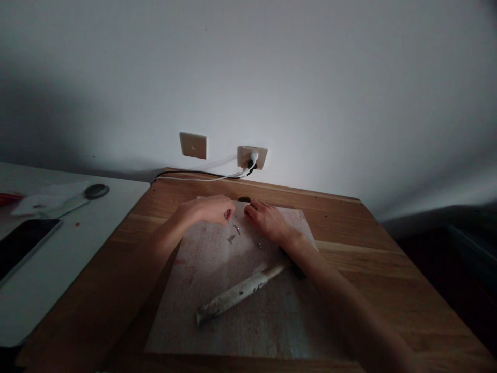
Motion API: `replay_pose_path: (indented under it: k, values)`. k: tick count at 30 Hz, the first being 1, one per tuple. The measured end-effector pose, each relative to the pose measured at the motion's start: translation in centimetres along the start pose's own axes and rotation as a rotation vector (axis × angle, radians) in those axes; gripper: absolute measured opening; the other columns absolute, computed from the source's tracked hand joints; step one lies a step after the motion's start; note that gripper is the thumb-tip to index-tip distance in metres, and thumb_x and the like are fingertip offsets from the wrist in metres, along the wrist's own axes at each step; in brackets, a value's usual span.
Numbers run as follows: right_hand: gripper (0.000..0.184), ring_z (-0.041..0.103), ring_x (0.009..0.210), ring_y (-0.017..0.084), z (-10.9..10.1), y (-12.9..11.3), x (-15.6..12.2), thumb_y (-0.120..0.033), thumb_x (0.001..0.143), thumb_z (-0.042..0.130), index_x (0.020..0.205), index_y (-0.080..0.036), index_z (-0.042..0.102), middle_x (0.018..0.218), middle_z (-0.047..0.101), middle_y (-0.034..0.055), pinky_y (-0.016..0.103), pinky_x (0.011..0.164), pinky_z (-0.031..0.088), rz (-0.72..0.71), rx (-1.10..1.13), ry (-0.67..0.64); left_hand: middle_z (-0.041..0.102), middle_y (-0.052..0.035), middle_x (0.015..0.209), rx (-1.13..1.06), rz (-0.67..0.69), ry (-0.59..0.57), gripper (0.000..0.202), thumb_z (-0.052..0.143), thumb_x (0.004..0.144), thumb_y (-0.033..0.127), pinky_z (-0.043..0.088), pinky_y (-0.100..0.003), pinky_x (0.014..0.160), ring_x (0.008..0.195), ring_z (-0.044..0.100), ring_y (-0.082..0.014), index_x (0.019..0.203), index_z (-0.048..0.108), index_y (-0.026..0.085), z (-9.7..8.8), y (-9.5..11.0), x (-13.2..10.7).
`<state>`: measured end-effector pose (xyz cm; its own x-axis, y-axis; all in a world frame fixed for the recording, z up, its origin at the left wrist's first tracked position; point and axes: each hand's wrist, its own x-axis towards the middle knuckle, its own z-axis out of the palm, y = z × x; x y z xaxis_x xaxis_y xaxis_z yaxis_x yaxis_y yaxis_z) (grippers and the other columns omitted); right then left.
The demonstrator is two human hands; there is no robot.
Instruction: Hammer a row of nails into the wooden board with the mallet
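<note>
My left hand (218,209) is curled closed over the far part of a pale, worn board (186,305); what its fingers hold, if anything, is hidden. Just to its right, my right hand (266,219) rests with bent fingers near the board's far edge, its fingertips largely out of sight. Below the hands lie several small metal nails (237,229). A hammer (240,291) with a whitish, stained handle lies slantwise across the board, its dark head partly covered by my right forearm. Between the hands, a small dark object (244,199) shows at the board's far edge.
The board lies on a wooden tabletop (349,269) against a wall. Cables (202,177) run along the back to a socket (252,157); a second wall plate (193,145) is to its left. On a white table (77,243) at left lies a phone (25,243).
</note>
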<state>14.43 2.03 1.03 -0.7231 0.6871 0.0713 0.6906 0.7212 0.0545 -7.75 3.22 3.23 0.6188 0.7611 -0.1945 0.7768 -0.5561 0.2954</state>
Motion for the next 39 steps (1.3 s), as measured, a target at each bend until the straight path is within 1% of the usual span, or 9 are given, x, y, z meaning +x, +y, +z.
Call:
replay_pose_path:
  k: [3,6,14,19,23,28,32,37,39]
  values:
    - [0.016,0.066,0.1,0.022,0.3,0.3,-0.1,-0.013,0.106,0.053,0.11,-0.016,0.068,0.108,0.067,0.0117,0.029,0.08,0.049,-0.026,0.02,0.009,0.074,-0.0015,0.088,0.013,0.021,0.02,0.015,0.071,0.073,0.008,0.044,-0.027,0.07,0.079,0.066,-0.0185,0.079,0.074,0.021,-0.1,0.3,0.0]
    - [0.016,0.065,0.099,0.022,0.4,0.5,-0.2,-0.012,0.105,0.053,0.111,-0.016,0.068,0.108,0.066,0.0107,0.029,0.081,0.049,-0.047,0.033,0.02,0.073,-0.001,0.087,-0.016,0.032,-0.004,0.015,0.071,0.074,0.008,0.045,-0.028,0.073,0.078,0.066,-0.0186,0.079,0.075,0.022,-0.2,0.8,-0.1]
    - [0.017,0.064,0.101,0.023,0.4,0.6,-0.3,-0.01,0.103,0.055,0.111,-0.016,0.069,0.11,0.066,0.011,0.029,0.08,0.048,-0.079,0.06,0.043,0.074,-0.0015,0.083,-0.042,0.023,-0.069,0.016,0.071,0.074,0.005,0.042,-0.028,0.068,0.073,0.064,-0.0173,0.081,0.074,0.02,-0.2,2.0,0.0]
    - [0.018,0.063,0.1,0.023,0.5,0.8,-0.3,-0.008,0.103,0.053,0.109,-0.016,0.069,0.104,0.067,0.0104,0.029,0.081,0.047,-0.075,0.089,0.054,0.075,-0.0024,0.086,-0.018,0.013,-0.078,0.016,0.071,0.074,0.006,0.041,-0.028,0.066,0.075,0.065,-0.0179,0.083,0.075,0.019,-0.1,2.1,0.0]
    - [0.022,0.062,0.099,0.023,0.3,0.8,-0.4,-0.005,0.099,0.051,0.11,-0.015,0.067,0.107,0.067,0.0122,0.03,0.082,0.046,-0.054,0.124,0.08,0.075,-0.0025,0.089,-0.011,0.002,-0.076,0.016,0.069,0.075,0.007,0.042,-0.027,0.068,0.079,0.066,-0.0183,0.084,0.075,0.02,-0.2,2.0,0.0]
    - [0.019,0.063,0.09,0.021,-0.1,0.8,-0.9,-0.007,0.093,0.056,0.104,-0.016,0.068,0.099,0.069,0.0087,0.028,0.08,0.045,-0.133,0.203,0.056,0.076,-0.0032,0.093,0.029,0.0,-0.089,0.018,0.068,0.078,0.011,0.045,-0.027,0.074,0.086,0.067,-0.0196,0.092,0.075,0.019,-0.3,1.8,0.0]
    - [0.02,0.065,0.085,0.021,-0.2,0.5,-1.3,-0.009,0.093,0.055,0.103,-0.016,0.072,0.095,0.071,0.0091,0.029,0.078,0.045,-0.198,0.266,0.02,0.074,-0.0042,0.091,0.063,0.022,-0.054,0.014,0.065,0.081,0.012,0.045,-0.029,0.075,0.085,0.067,-0.0208,0.089,0.075,0.018,-0.2,1.9,0.1]
    - [0.032,0.067,0.086,0.022,-0.3,0.4,-1.4,-0.007,0.093,0.053,0.12,-0.013,0.07,0.099,0.075,0.0117,0.031,0.08,0.046,-0.144,0.275,0.043,0.073,-0.0043,0.095,0.003,0.057,0.017,0.017,0.067,0.081,0.011,0.045,-0.028,0.076,0.088,0.068,-0.021,0.095,0.072,0.019,-0.3,2.0,0.3]
    - [0.034,0.068,0.089,0.023,-0.4,0.5,-1.4,-0.006,0.093,0.053,0.123,-0.012,0.068,0.102,0.075,0.0125,0.031,0.081,0.047,-0.135,0.29,0.06,0.073,-0.0037,0.096,-0.012,0.065,0.05,0.019,0.067,0.081,0.011,0.045,-0.028,0.077,0.088,0.067,-0.0199,0.097,0.072,0.019,-0.3,1.9,0.2]
